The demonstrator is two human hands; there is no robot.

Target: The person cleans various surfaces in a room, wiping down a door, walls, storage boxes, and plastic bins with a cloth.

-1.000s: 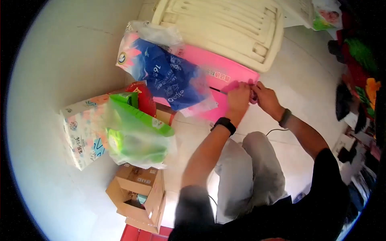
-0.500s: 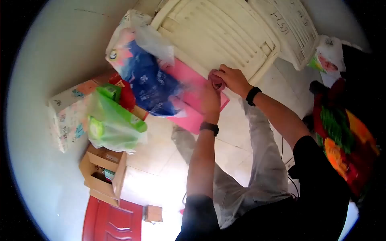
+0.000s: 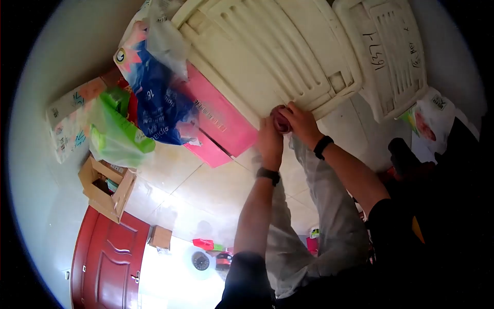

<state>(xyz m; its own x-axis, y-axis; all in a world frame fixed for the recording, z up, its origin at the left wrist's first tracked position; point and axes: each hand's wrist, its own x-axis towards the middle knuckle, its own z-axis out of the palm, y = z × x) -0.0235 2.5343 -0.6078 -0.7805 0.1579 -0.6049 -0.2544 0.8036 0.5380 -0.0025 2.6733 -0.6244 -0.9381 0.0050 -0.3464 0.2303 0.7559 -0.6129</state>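
Note:
A rolled, dusky-pink cloth is between my two hands, over the front edge of a cream plastic lid. My left hand grips the cloth from the near left side, fingers partly hidden. On the right side, my right hand has its fingers closed around the roll. Each wrist wears a black band. Just left of my hands is a pink box with lettering on it, and a blue printed plastic bag rests beside it.
A second cream lid with handwriting stands to the right. At left are a green-and-clear bag, an open cardboard box and a red door. A white package sits at far right.
The view has shifted, so the bags and pink box appear farther left and the door shows more. Both hands still hold the pink cloth, now seen slightly lower.

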